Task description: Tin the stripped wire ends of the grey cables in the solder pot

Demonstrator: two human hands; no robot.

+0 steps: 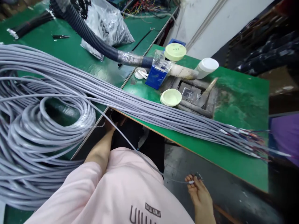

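Note:
My right hand [199, 193] is low at the right, over the dark floor, with its fingertips pinched on the end of a single grey cable [140, 155]. That cable runs up and left across my pink shirt to the table edge. My left hand [111, 124] reaches under the edge of the green table [233, 161], where the single cable comes off; its fingers are hidden in shadow. A long bundle of grey cables [149, 109] lies across the table, its stripped coloured ends [252, 143] fanned out at the right.
A big coil of grey cable [46, 133] fills the left. A black corrugated hose [93, 37] crosses the back to a blue box [156, 76]. Pale green lids [171, 97], a white jar [206, 67], a dark metal fixture [198, 96] and plastic bags [109, 25] lie behind.

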